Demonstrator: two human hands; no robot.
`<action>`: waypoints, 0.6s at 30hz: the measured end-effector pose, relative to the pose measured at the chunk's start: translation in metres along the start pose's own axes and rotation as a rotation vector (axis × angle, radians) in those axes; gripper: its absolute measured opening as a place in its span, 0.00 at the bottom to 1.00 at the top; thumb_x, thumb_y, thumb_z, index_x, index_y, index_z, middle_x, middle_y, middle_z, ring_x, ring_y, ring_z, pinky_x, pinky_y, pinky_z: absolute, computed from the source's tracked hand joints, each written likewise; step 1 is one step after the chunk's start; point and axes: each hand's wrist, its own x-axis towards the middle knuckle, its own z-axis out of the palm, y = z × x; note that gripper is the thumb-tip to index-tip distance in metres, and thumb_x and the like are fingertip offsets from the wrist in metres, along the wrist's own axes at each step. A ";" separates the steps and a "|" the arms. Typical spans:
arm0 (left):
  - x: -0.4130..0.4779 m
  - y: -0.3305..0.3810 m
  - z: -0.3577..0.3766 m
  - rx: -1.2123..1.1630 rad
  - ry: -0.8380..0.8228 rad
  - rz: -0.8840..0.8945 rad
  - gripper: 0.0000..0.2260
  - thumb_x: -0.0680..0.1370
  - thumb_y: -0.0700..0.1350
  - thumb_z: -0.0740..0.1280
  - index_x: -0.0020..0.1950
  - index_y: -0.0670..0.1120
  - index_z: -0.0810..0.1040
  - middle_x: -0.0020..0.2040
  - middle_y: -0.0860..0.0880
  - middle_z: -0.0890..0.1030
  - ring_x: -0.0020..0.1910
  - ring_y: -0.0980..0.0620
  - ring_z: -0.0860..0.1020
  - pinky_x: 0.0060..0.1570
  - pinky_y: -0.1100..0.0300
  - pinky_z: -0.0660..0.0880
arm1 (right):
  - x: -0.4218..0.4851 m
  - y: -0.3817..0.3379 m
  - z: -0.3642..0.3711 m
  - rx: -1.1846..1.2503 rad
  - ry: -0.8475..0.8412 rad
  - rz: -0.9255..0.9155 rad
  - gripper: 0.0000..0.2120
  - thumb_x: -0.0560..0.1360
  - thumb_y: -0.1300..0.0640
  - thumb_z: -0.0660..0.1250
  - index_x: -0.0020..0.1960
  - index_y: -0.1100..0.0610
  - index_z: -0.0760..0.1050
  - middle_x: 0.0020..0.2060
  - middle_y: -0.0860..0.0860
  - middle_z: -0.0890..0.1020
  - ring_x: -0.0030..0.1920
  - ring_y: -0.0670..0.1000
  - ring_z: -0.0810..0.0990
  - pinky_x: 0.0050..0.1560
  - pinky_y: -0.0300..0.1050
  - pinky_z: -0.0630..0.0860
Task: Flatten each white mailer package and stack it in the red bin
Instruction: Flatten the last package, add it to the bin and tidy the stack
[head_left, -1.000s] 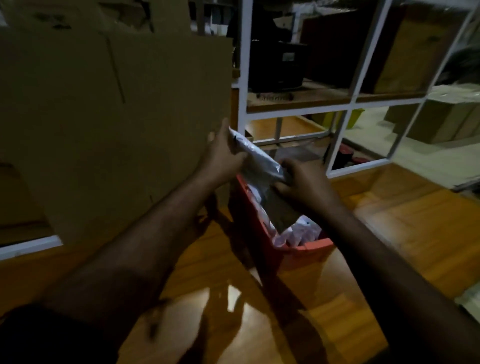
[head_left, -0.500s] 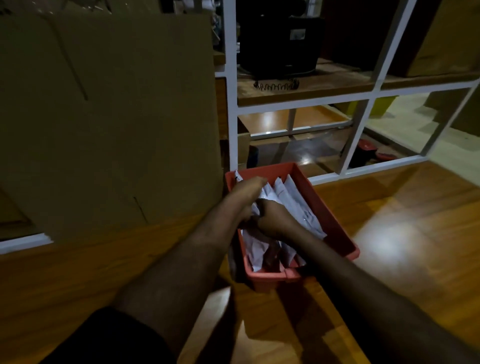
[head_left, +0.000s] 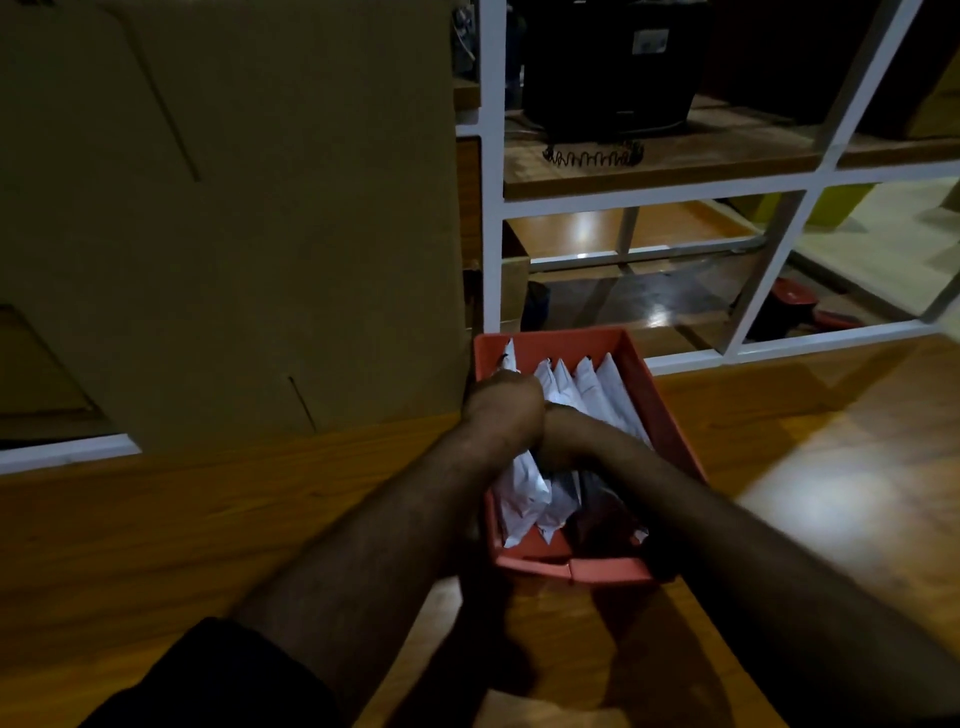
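The red bin (head_left: 597, 569) sits on the wooden floor, with several white mailers (head_left: 597, 395) standing on edge in a row inside it. My left hand (head_left: 501, 402) is down in the bin's left side, fingers closed around a white mailer (head_left: 509, 358) whose corner pokes up above my knuckles. My right hand (head_left: 566, 436) is in the middle of the bin, pressed against the left wrist. It is mostly hidden by the left forearm, so its grip does not show. More mailers (head_left: 519, 499) show below my arms.
A large cardboard sheet (head_left: 234, 208) leans upright just left of the bin. A white shelf frame (head_left: 491, 208) stands behind it, holding a black box (head_left: 608, 62) and a coiled spring (head_left: 592, 154). A small red object (head_left: 789, 299) lies beyond the frame.
A second ago both hands held the mailer in the air above the bin. They have since dropped into the bin with it, and the view has tilted down.
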 end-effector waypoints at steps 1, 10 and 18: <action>0.000 0.000 0.002 0.007 -0.003 0.023 0.28 0.77 0.39 0.67 0.75 0.39 0.62 0.70 0.40 0.72 0.62 0.43 0.76 0.60 0.49 0.75 | -0.003 -0.001 -0.002 -0.004 -0.052 0.015 0.16 0.76 0.58 0.69 0.62 0.61 0.78 0.62 0.56 0.79 0.62 0.56 0.76 0.64 0.47 0.71; 0.007 -0.018 -0.001 0.218 -0.271 -0.038 0.30 0.74 0.57 0.68 0.73 0.47 0.67 0.76 0.40 0.62 0.74 0.37 0.57 0.72 0.34 0.53 | -0.013 -0.006 0.005 -0.274 0.208 -0.066 0.26 0.72 0.42 0.63 0.70 0.41 0.68 0.73 0.54 0.58 0.70 0.57 0.61 0.62 0.60 0.68; 0.017 0.010 0.012 0.580 -0.326 0.027 0.43 0.70 0.70 0.65 0.79 0.52 0.56 0.80 0.39 0.49 0.75 0.34 0.34 0.49 0.27 0.21 | -0.006 0.009 0.017 -0.103 0.178 0.039 0.39 0.70 0.42 0.71 0.76 0.44 0.57 0.76 0.53 0.55 0.75 0.58 0.54 0.68 0.66 0.57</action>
